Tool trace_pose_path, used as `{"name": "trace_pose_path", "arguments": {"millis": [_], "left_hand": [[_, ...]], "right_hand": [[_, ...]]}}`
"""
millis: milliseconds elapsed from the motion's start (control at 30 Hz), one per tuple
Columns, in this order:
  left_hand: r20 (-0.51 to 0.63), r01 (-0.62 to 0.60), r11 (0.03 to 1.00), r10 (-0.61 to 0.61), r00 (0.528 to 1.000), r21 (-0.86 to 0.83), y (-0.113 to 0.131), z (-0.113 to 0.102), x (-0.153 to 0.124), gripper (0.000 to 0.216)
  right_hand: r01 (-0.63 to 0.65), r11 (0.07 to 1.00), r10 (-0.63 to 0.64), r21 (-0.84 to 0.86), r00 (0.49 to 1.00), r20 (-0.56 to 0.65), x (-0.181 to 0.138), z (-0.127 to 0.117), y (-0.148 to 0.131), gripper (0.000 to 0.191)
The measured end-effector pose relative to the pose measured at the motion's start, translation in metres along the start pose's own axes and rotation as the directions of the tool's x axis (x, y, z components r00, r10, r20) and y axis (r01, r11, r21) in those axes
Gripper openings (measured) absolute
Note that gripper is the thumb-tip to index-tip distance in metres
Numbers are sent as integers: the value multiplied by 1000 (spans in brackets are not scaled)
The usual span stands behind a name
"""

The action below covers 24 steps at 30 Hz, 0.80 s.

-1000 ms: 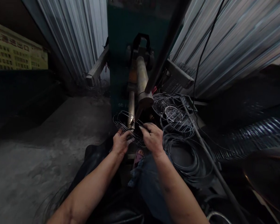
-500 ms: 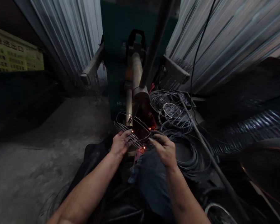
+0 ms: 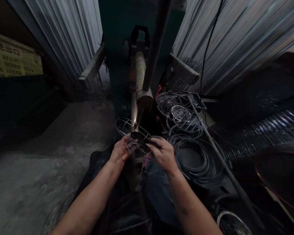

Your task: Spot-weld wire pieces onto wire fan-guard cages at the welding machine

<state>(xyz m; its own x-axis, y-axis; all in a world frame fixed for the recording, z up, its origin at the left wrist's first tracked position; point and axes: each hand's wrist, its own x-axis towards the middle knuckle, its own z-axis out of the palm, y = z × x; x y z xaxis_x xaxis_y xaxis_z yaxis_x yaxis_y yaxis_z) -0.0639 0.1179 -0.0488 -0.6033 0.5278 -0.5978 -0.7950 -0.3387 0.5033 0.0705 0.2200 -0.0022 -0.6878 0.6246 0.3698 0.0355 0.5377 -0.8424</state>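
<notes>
Between my hands is a round wire rack (image 3: 124,121) of thin metal rods, tilted under the tip of a spot welding machine (image 3: 144,98). My left hand (image 3: 121,148) grips its near left side, thumb on top. On the right side, the fingers of my right hand (image 3: 161,150) are pinched on the rim; their tips partly hide the wires. The machine's upper electrode (image 3: 138,119) meets the rack close to its middle, above the lower arm (image 3: 133,111). Exact contact there is too dark to make out.
Finished-looking wire racks (image 3: 182,114) lie piled at the right, with a coil of wire (image 3: 198,161) in front of them. A long metal bar (image 3: 225,163) runs beside these. A yellow crate (image 3: 14,58) stands at the left, and corrugated metal walls (image 3: 66,36) rise behind.
Glowing sparks around the rack are gone, and so is the red light under the machine arm. Both hands and the rack have shifted slightly left, my right hand closer to my left.
</notes>
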Motion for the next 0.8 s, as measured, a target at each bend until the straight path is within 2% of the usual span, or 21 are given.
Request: {"name": "trace_pose_path", "arguments": {"millis": [133,267,433,667,800], "left_hand": [[19,19,1000,-19,1000,-11,4,-1,1,11],[36,63,998,-62,997,-24,6,-1,1,13],[133,36,999,-30,991,-39,6,-4,7,19],[59,159,985,-155,986,-72,12,5,18,24],[26,176,979,-174,984,-101,16,12,14,25]], "right_hand": [[-52,992,32,117,986,165,11,-2,-3,10],[-49,991,23,122,977,212,26,-3,-8,8],[-89,991,59,97,959,278,47,0,-17,10],[-177,981,144,82,940,310,67,5,-20,17],[-197,976,162,93,942,293,74,8,-19,17]]}}
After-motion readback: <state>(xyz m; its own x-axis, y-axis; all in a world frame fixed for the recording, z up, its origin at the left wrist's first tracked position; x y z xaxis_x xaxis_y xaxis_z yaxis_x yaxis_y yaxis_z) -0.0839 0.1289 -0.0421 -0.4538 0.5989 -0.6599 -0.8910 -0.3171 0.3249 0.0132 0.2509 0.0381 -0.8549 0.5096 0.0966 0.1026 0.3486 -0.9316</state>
